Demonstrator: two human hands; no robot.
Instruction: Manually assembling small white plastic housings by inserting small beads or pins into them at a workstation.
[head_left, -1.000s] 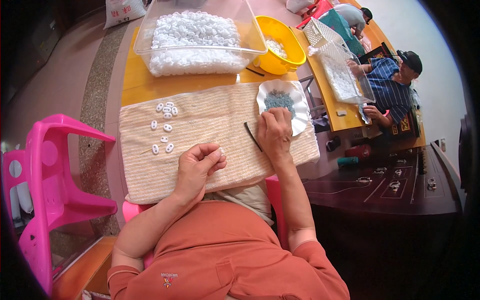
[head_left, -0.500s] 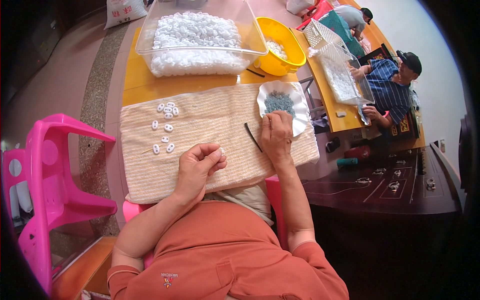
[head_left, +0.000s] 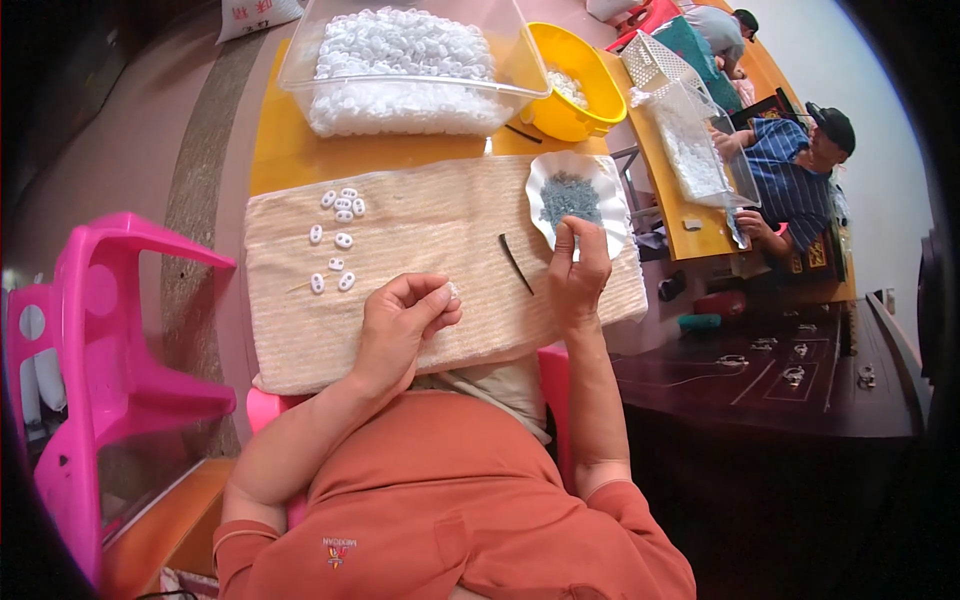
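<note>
My left hand [head_left: 398, 318] is closed over the middle of the towel, with a small white plastic piece [head_left: 453, 290] pinched between thumb and forefinger. My right hand [head_left: 581, 268] is at the near edge of a white scalloped dish [head_left: 540, 183], thumb and forefinger pressed together; anything between them is too small to make out. Tiny blue-grey bits [head_left: 569, 198] are heaped in the dish. Several white oval pieces [head_left: 344, 241] with two dark holes each lie on the towel's left side. A thin black strip [head_left: 517, 264] rests between my hands and the dish.
A beige striped towel [head_left: 430, 220] covers the near table. Behind it stand a clear bin [head_left: 300, 85] full of white pieces and a yellow basin [head_left: 607, 95]. A pink chair [head_left: 85, 400] is at left. Another person [head_left: 790, 170] works at the right-hand table.
My right hand has drawn back from the blue-grey bits to the dish's near edge, fingers pinched. My left hand keeps its hold on the white piece. The whole view has shifted slightly.
</note>
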